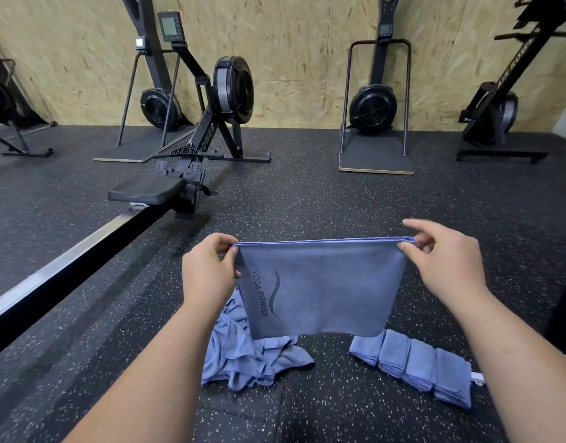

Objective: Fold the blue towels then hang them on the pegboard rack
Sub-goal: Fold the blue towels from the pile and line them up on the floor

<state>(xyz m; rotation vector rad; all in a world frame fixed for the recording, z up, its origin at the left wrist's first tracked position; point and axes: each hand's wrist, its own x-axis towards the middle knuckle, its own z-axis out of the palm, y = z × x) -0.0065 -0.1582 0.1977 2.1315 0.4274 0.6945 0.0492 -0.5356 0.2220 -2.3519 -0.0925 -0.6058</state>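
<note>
Over speckled black floor [307, 193], mid-air: blue towel [323, 282] doubled, top edge taut and level. Left corner pinched by left hand [208, 270], right corner by right hand [448, 263], index finger raised. Bottom edge free above crumpled towel heap [243, 362]. Row of folded towels [425, 369] on floor at right. At left, rowing machine [166, 187]; open floor ahead.
</note>
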